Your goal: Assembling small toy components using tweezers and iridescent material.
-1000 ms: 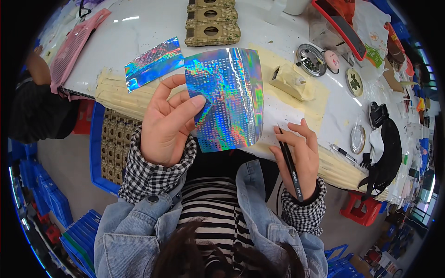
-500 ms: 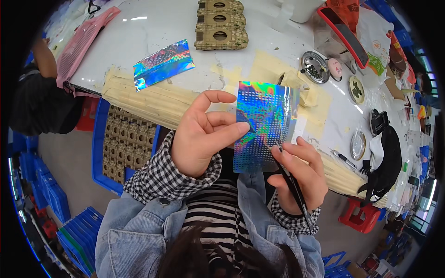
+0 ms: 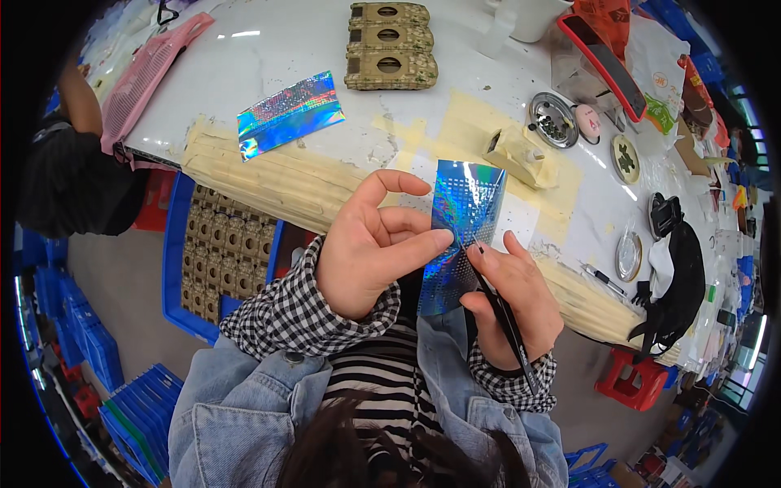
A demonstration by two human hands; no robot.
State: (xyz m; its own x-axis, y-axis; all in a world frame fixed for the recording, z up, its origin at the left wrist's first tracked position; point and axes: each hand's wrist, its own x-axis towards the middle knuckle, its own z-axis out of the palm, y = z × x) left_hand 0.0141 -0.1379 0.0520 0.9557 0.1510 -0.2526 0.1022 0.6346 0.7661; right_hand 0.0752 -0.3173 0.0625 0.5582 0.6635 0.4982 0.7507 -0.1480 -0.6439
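Note:
Between the thumb and fingers of my left hand (image 3: 370,244) is a shiny holographic sheet (image 3: 468,199) covered with rows of tiny squares. It stands tilted in front of me, its left edge in my grip. My right hand (image 3: 521,297) is closed on black tweezers (image 3: 506,321), whose tips meet the sheet's face near my left thumb. Whether a small piece sits in the tips is too fine to make out. Beyond the sheet, a tape-covered block (image 3: 521,154) with a small peg rests on the table. A second holographic sheet (image 3: 291,114) lies flat to the left.
Several camouflage-patterned cases (image 3: 390,69) stand in a row at the back. More fill a blue crate (image 3: 172,285) below the table's left edge. To the right are a metal dish of small dark parts (image 3: 553,120), a red-cased phone (image 3: 604,69) and a black bag (image 3: 682,272).
The held sheet has turned and shifted slightly right and down, uncovering the taped block behind it. Both hands have drawn closer together, and the tweezer tips have moved nearer my left thumb.

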